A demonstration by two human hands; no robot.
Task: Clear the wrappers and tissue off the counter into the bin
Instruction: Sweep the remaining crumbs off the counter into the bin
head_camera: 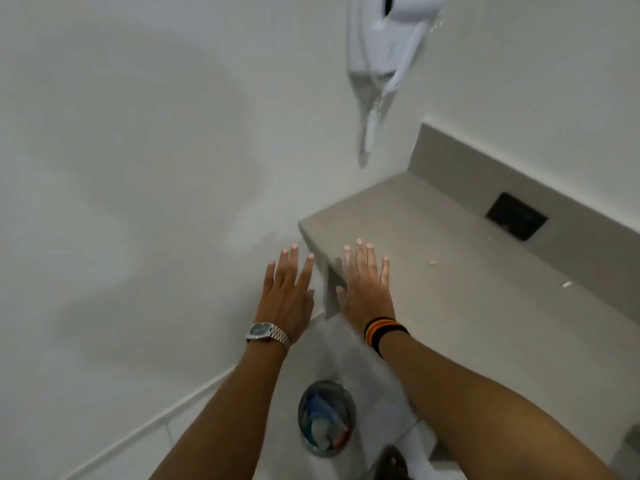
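Note:
My left hand [288,288], with a silver watch on its wrist, is held flat in the air with spread fingers, just left of the counter's end. My right hand [366,285], with dark bands on the wrist, is also flat and open, over the near left corner of the grey counter [450,258]. Neither hand holds anything. On the floor below my arms stands a round metal bin [326,418] with blue, white and red scraps inside. Two tiny bits lie on the counter: a yellowish crumb [432,262] and a small white scrap [566,284].
A white wall-mounted hair dryer [384,39] with a coiled cord hangs above the counter's far end. A dark socket plate [516,216] sits in the grey backsplash. A white wall fills the left side. A sandalled foot [393,462] shows beside the bin.

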